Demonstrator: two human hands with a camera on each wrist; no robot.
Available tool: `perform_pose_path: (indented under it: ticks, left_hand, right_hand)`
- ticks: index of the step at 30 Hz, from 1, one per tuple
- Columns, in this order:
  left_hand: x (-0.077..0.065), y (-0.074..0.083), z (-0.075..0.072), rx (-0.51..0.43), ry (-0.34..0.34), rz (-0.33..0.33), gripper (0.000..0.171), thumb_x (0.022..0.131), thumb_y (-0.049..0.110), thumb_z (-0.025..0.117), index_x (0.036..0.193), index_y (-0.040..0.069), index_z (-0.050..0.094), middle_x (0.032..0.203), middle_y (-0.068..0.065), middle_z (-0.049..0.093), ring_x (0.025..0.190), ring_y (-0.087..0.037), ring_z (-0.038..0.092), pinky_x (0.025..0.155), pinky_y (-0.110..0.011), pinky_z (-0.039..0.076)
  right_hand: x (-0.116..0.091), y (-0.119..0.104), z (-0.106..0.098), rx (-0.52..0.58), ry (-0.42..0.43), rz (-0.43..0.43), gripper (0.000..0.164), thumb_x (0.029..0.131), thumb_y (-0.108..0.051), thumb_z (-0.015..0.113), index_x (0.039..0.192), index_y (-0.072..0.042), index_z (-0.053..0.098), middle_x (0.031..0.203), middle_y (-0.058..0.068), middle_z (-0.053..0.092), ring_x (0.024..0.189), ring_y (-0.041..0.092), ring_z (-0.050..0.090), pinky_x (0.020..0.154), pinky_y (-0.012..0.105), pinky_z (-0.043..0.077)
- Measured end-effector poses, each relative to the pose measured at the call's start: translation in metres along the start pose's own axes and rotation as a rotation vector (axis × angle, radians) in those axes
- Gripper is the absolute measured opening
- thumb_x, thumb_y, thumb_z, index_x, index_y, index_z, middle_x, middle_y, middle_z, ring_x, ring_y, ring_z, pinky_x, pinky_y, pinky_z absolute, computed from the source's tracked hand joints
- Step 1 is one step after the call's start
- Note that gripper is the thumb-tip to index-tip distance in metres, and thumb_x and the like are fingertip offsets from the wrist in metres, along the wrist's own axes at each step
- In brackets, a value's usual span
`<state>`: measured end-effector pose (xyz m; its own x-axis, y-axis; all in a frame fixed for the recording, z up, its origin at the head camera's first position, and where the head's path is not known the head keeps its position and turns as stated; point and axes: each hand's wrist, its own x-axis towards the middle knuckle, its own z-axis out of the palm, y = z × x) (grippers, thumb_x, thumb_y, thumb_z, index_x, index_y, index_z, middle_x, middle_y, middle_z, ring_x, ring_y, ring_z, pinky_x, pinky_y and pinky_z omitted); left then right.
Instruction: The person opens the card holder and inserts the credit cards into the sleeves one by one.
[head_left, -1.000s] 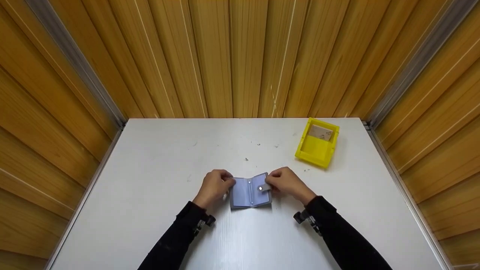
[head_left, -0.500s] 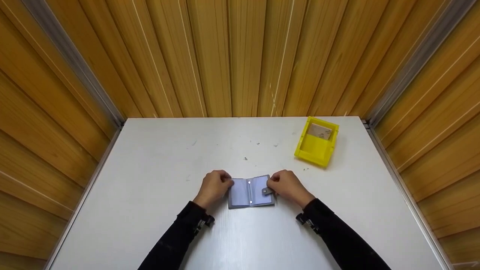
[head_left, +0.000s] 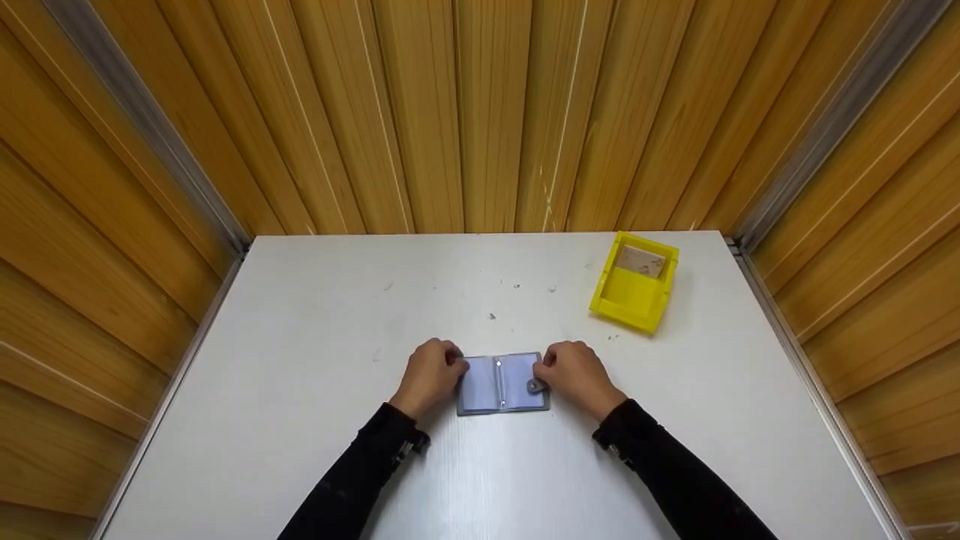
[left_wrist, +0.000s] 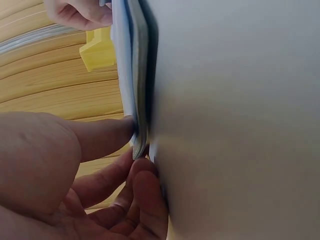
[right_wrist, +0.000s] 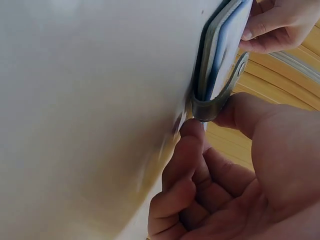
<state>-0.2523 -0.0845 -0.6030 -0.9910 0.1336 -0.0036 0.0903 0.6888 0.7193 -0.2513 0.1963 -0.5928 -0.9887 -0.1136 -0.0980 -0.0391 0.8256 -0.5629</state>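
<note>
A grey card holder [head_left: 480,384] with pale bluish clear sleeves lies spread on the white table, its spine in the middle. My left hand [head_left: 429,376] pinches its left edge; in the left wrist view the thumb [left_wrist: 105,136] is on top and the fingers are at the underside. At the right edge, my right hand [head_left: 581,377] pinches the cover beside the snap strap [right_wrist: 220,97]. That strap curls up over the sleeves, its metal snap showing. Parts of both outer edges are hidden behind the fingers.
A yellow bin [head_left: 630,307] stands at the table's back right, with a light brown flat piece [head_left: 641,262] inside. Wood-patterned walls [head_left: 420,112] rise behind and on both sides. Small dark marks dot the white table [head_left: 315,337].
The right half of the card holder has come down flatter and spread wider. My right hand has shifted slightly right, and the strap with it; my left hand has hardly moved.
</note>
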Motion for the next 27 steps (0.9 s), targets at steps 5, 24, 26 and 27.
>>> perform_pose_path:
  ticks: [5, 24, 26, 27]
  left_hand:
    - [0.0, 0.001, -0.002, -0.002, 0.001, -0.005, 0.013, 0.098, 0.013, 0.078, 0.107, 0.003, 0.081, 0.092, -0.006, 0.069, 0.084, -0.019, 0.061, 0.077, -0.035, 0.051]
    - [0.001, 0.003, -0.005, -0.082, -0.034, -0.073, 0.017, 0.099, 0.018, 0.077, 0.11, 0.005, 0.08, 0.09, -0.003, 0.068, 0.084, -0.017, 0.061, 0.075, -0.032, 0.051]
    - [0.001, 0.003, -0.005, -0.086, -0.034, -0.068, 0.016, 0.099, 0.017, 0.078, 0.109, 0.005, 0.08, 0.089, -0.003, 0.068, 0.083, -0.017, 0.062, 0.075, -0.032, 0.051]
    - [0.001, 0.003, -0.005, -0.086, -0.033, -0.065, 0.016, 0.099, 0.017, 0.078, 0.109, 0.005, 0.08, 0.089, -0.003, 0.069, 0.083, -0.017, 0.062, 0.075, -0.032, 0.052]
  right_hand:
    - [0.001, -0.003, 0.0, -0.002, -0.013, 0.006, 0.023, 0.095, -0.025, 0.081, 0.079, -0.012, 0.072, 0.077, 0.001, 0.065, 0.077, 0.018, 0.057, 0.073, 0.032, 0.045]
    - [0.016, -0.007, -0.011, -0.053, -0.09, -0.119, 0.017, 0.101, -0.021, 0.078, 0.111, -0.008, 0.081, 0.086, 0.002, 0.068, 0.086, 0.019, 0.061, 0.086, 0.041, 0.054]
    - [0.018, -0.007, -0.012, -0.073, -0.111, -0.145, 0.018, 0.101, -0.021, 0.078, 0.113, -0.007, 0.082, 0.089, 0.003, 0.068, 0.089, 0.02, 0.062, 0.089, 0.043, 0.054]
    - [0.019, -0.007, -0.012, -0.079, -0.125, -0.152, 0.018, 0.101, -0.02, 0.078, 0.113, -0.007, 0.082, 0.09, 0.003, 0.069, 0.09, 0.021, 0.061, 0.09, 0.043, 0.053]
